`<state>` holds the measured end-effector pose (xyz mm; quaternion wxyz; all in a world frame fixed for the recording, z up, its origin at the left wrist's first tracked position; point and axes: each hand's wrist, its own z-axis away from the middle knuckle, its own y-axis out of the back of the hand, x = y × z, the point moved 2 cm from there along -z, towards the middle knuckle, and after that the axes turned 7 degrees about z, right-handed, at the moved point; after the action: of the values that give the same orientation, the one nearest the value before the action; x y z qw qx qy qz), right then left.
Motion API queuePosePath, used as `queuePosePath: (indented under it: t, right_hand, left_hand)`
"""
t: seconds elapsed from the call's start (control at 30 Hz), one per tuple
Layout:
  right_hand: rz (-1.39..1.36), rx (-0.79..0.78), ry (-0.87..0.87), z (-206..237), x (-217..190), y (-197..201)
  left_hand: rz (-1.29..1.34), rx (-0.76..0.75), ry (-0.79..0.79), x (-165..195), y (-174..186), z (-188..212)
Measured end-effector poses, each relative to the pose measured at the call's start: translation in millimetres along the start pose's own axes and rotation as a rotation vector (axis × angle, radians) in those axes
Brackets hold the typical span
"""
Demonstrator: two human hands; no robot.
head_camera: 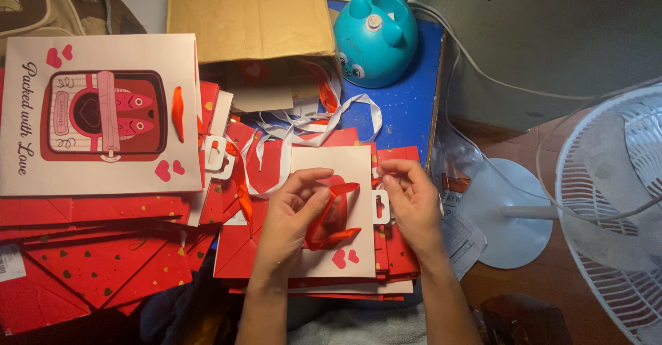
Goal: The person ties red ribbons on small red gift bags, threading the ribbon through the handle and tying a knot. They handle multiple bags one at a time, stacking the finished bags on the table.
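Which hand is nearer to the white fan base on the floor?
Right. The right hand is at the bag's right edge, closest to the fan base; the left hand is farther left, on the red ribbon.

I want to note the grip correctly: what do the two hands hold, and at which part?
The left hand pinches the red ribbon handle near its upper loop. The right hand pinches the top edge of the cream gift bag, by the white tag.

cream gift bag | flat atop red stack | red ribbon looped across front, probably its handle
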<state>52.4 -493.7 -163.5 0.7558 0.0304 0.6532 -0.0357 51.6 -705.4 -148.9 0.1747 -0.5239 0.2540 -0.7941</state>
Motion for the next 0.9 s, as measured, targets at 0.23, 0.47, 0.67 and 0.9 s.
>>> queuePosePath:
  t: [0.23,0.47,0.67,0.9]
  right_hand:
    - [0.12,-0.13,-0.019,-3,-9,4]
    - [0.056,-0.243,-0.092,1,-14,6]
    - [0.291,-0.178,0.072,5,-9,-11]
    - [0.388,0.016,0.198,11,-1,-8]
  left_hand:
    - [0.883,0.006,0.05,-22,15,-10]
    - [1.129,-0.134,0.019,-29,26,-9]
    - [1.011,-0.038,-0.008,-35,29,-11]
    - [0.949,-0.143,-0.063,-37,29,-8]
